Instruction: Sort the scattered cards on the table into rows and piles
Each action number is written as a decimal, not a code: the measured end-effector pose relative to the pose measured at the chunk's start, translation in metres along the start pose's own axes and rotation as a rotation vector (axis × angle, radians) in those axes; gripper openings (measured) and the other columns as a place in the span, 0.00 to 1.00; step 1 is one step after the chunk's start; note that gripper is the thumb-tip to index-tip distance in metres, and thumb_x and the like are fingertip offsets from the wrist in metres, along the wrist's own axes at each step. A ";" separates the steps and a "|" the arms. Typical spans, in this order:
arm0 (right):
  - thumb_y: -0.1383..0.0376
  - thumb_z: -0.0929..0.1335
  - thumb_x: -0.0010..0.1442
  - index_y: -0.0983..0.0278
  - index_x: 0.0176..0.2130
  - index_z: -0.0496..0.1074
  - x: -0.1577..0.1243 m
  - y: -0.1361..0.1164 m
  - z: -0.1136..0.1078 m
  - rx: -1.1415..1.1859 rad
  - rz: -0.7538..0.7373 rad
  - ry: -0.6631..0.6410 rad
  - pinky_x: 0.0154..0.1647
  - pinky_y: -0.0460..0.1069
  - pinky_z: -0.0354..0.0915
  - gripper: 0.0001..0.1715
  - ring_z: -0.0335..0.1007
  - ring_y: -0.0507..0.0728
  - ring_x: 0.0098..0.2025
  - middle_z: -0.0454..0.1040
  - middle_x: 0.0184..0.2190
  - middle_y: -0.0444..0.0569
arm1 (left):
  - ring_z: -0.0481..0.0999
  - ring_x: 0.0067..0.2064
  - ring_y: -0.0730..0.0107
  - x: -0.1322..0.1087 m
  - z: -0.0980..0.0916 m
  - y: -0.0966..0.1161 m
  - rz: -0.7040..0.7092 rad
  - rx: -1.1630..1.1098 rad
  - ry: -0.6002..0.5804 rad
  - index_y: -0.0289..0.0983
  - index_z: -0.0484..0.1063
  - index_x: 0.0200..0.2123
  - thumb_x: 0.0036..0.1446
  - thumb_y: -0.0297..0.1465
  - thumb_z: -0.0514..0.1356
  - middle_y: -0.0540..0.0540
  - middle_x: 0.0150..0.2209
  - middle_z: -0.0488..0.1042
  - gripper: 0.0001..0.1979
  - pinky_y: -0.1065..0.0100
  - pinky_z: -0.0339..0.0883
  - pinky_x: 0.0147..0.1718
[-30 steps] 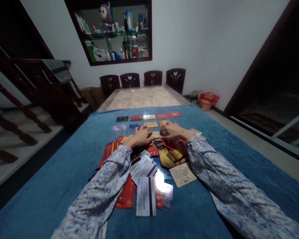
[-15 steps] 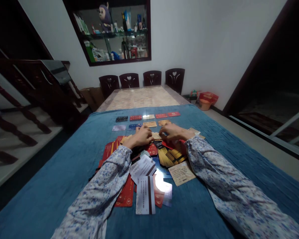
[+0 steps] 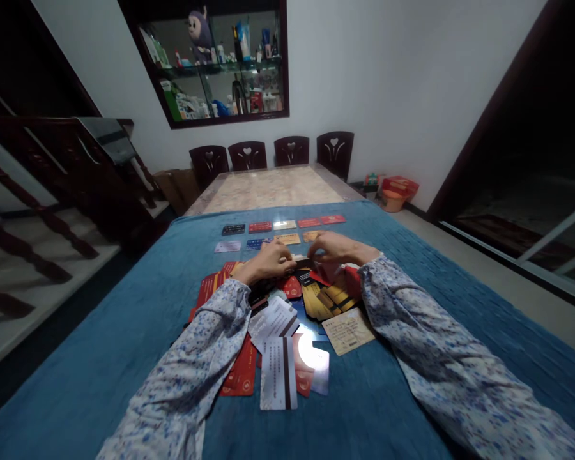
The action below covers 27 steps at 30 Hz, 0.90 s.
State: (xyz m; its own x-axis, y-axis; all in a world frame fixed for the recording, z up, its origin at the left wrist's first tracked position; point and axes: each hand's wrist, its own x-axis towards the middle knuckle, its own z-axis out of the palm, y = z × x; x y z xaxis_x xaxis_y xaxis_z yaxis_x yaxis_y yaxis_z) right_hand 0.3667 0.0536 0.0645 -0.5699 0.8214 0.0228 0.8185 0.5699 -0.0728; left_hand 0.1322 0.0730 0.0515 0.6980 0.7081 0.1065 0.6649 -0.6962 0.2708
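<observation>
My left hand point(image 3: 269, 260) and my right hand point(image 3: 333, 248) face each other over the far side of a card pile. Between their curled fingertips is a small stack of cards point(image 3: 303, 262), pale on top with a dark front edge, gripped at both ends. Just below lie red cards point(image 3: 291, 287) and a fan of gold cards point(image 3: 328, 301). Nearer me are white cards with a dark stripe point(image 3: 278, 374), a cream card point(image 3: 348, 331) and red cards point(image 3: 243, 370). More red cards point(image 3: 208, 291) spread out left of my left hand.
Two rows of single cards lie beyond my hands, among them a black card point(image 3: 233, 229), a blue card point(image 3: 257, 244) and a gold card point(image 3: 287, 239). A blue cloth point(image 3: 124, 319) covers the near table. Several dark chairs point(image 3: 292, 151) stand at its far end.
The cards between my hands have tipped up, so a dark edge now faces me. My fingers have closed in on their two ends; the surrounding cards lie as before.
</observation>
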 end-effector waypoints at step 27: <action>0.72 0.68 0.60 0.62 0.44 0.80 0.002 -0.006 0.002 -0.028 0.001 0.150 0.39 0.48 0.54 0.15 0.70 0.58 0.43 0.81 0.42 0.52 | 0.76 0.41 0.62 0.005 0.004 -0.007 0.000 -0.028 0.187 0.36 0.81 0.33 0.56 0.26 0.60 0.45 0.38 0.81 0.08 0.66 0.70 0.44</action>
State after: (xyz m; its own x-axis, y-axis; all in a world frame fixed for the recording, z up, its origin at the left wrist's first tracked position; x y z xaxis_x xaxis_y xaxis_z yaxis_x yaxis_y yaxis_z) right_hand 0.3609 0.0516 0.0634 -0.5535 0.8151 0.1711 0.8219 0.5678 -0.0456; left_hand 0.1327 0.0810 0.0462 0.6346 0.7197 0.2817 0.6556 -0.6943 0.2969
